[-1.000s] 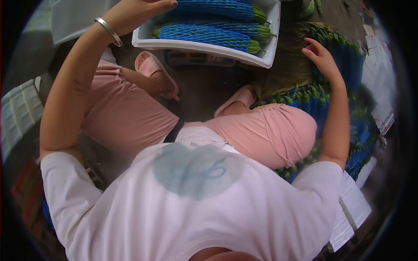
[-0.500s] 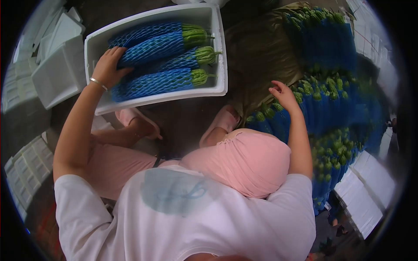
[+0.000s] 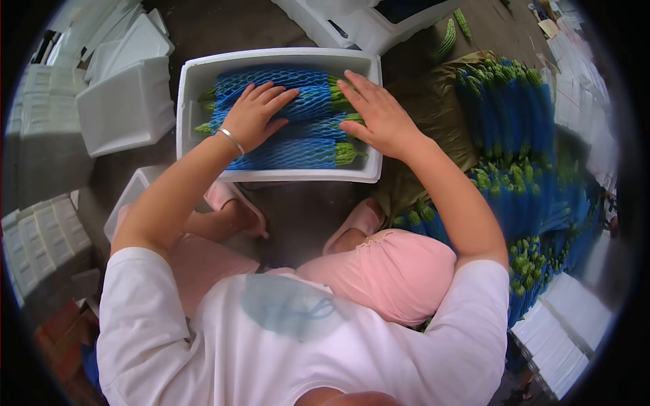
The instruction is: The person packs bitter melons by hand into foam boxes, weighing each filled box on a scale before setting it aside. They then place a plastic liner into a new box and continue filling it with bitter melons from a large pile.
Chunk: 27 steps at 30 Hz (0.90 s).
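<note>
A white foam box (image 3: 186,145) holds several bitter gourds (image 3: 347,153) side by side in blue foam net sleeves (image 3: 288,154). Their bumpy green ends stick out of the nets on both sides. My left hand (image 3: 254,116), with a bracelet at the wrist, lies with spread fingers on top of the sleeved gourds. At the box's right end, my right hand (image 3: 382,118) is open too, its fingertips against the green gourd ends. Part of the row is hidden under my hands.
To the right, many netted bitter gourds (image 3: 508,111) stand packed in rows beside a brown sheet (image 3: 443,111). White foam boxes (image 3: 125,108) are piled at left, another foam container (image 3: 379,30) lies behind, and two loose gourds (image 3: 445,39) rest on the floor.
My right hand has moved from beside the gourd rows to the right end of the box. My left hand has shifted from the box's left side onto the middle gourds. The view has shifted.
</note>
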Each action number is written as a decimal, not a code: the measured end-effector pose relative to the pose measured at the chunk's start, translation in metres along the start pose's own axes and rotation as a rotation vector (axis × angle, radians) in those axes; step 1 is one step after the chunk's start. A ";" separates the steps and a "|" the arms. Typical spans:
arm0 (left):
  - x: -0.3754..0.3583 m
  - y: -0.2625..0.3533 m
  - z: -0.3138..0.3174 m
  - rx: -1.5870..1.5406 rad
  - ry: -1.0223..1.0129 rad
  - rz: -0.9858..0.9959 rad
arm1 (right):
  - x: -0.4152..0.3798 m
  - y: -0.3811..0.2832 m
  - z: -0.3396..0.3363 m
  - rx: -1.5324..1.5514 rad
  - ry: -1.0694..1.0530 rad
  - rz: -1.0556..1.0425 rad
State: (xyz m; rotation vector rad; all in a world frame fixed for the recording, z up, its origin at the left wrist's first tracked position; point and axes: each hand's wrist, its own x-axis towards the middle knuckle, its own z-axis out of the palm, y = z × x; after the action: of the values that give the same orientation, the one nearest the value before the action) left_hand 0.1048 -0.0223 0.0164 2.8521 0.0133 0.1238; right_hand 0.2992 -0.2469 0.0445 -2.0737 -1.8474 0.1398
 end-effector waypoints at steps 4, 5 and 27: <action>-0.018 -0.015 0.010 0.046 -0.071 -0.093 | 0.004 -0.016 0.033 -0.173 -0.232 0.052; -0.026 -0.016 0.012 0.075 -0.081 -0.121 | 0.005 -0.016 0.040 -0.171 -0.239 0.046; 0.019 0.038 0.019 0.050 -0.100 -0.193 | -0.045 0.001 0.020 0.664 -0.307 0.945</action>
State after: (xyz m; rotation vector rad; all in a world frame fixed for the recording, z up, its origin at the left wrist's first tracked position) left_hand 0.1251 -0.0634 0.0106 2.8840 0.2734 -0.0601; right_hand 0.2875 -0.2872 0.0180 -2.2579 -0.6071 1.1666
